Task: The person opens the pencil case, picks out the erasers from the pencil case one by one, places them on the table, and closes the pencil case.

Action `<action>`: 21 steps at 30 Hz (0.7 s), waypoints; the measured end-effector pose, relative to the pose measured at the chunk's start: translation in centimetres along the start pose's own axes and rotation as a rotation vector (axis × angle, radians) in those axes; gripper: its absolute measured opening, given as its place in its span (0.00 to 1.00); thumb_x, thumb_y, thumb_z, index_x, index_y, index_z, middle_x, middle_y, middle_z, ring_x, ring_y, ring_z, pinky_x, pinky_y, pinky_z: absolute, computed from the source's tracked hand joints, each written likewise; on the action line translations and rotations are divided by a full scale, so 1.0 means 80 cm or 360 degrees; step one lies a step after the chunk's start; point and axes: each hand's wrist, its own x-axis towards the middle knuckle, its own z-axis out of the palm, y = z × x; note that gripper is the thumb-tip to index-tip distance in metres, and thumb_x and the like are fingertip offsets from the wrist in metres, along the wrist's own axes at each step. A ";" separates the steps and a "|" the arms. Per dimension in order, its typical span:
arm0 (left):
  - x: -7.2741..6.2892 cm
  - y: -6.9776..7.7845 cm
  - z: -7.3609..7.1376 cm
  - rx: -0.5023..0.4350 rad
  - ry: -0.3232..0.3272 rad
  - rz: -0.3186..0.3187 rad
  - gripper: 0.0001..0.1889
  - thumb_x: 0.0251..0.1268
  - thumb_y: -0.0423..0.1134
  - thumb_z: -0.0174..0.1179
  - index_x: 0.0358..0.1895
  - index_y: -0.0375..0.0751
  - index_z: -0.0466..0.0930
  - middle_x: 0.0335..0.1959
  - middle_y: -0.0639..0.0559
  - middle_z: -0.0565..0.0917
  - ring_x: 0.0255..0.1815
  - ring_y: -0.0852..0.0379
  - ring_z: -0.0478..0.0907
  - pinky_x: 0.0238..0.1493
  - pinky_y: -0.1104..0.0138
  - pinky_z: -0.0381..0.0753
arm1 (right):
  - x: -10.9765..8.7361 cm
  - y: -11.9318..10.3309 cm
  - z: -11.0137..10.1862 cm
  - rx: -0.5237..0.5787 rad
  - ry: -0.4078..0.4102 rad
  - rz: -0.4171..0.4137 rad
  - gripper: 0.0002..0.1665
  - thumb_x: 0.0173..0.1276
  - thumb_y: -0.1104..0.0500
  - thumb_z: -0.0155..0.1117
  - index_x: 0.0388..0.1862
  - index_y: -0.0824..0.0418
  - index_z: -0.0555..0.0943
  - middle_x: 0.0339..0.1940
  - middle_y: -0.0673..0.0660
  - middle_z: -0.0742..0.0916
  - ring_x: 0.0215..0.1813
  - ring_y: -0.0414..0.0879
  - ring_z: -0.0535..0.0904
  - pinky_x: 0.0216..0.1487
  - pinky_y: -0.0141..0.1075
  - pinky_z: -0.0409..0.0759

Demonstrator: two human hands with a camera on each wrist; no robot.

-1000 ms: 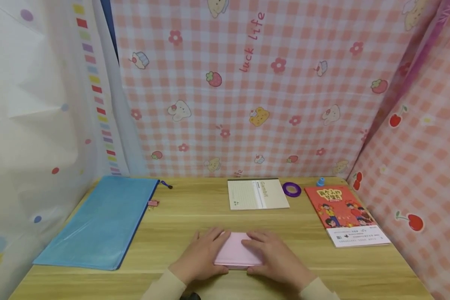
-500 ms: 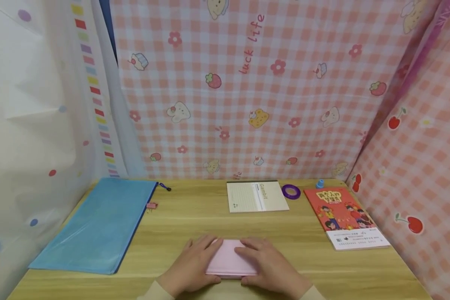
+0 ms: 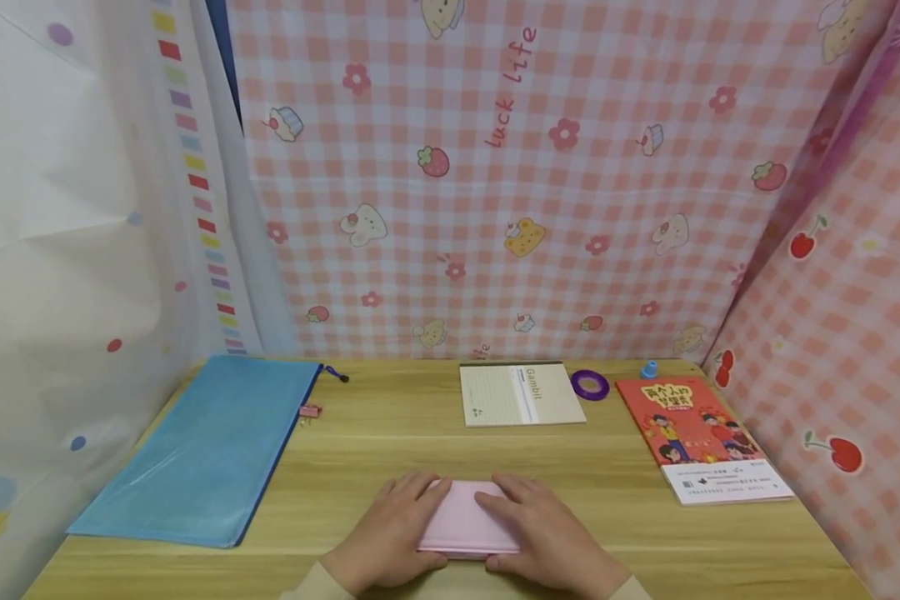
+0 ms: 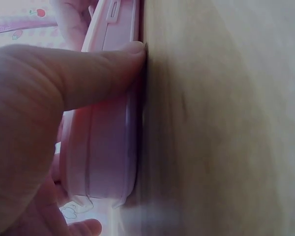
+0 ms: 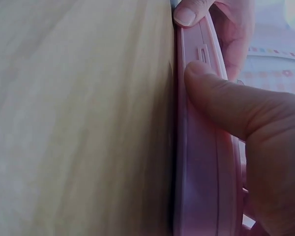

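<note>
A pink case point(image 3: 467, 518) lies flat on the wooden table close to the person, its lid closed. A seam and a small slotted catch show along its near side in both wrist views. My left hand point(image 3: 392, 532) grips the case's left end, the thumb on the near side point(image 4: 108, 152) and the fingers round the far part. At the right end my right hand point(image 3: 553, 533) holds it the same way, its thumb beside the catch point(image 5: 202, 53) and its fingers partly over the lid. The case's underside is hidden.
A blue zip folder point(image 3: 202, 450) lies at left, with a pink clip point(image 3: 310, 411) by its edge. Further back are a notebook point(image 3: 521, 396), a purple tape roll point(image 3: 590, 385) and a small blue piece point(image 3: 648, 370). A red book point(image 3: 701, 437) lies at right.
Both hands and the pink case have shifted slightly toward the person since one second ago. The grip looks the same, and the head view has moved a little.
</note>
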 end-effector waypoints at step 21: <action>-0.001 0.002 0.001 0.0052 0.0035 0.0050 0.48 0.49 0.58 0.69 0.71 0.41 0.60 0.65 0.46 0.68 0.67 0.48 0.63 0.65 0.46 0.65 | 0.000 -0.003 -0.006 -0.0049 -0.0031 -0.0059 0.41 0.62 0.33 0.61 0.69 0.51 0.71 0.68 0.63 0.73 0.65 0.57 0.70 0.63 0.56 0.69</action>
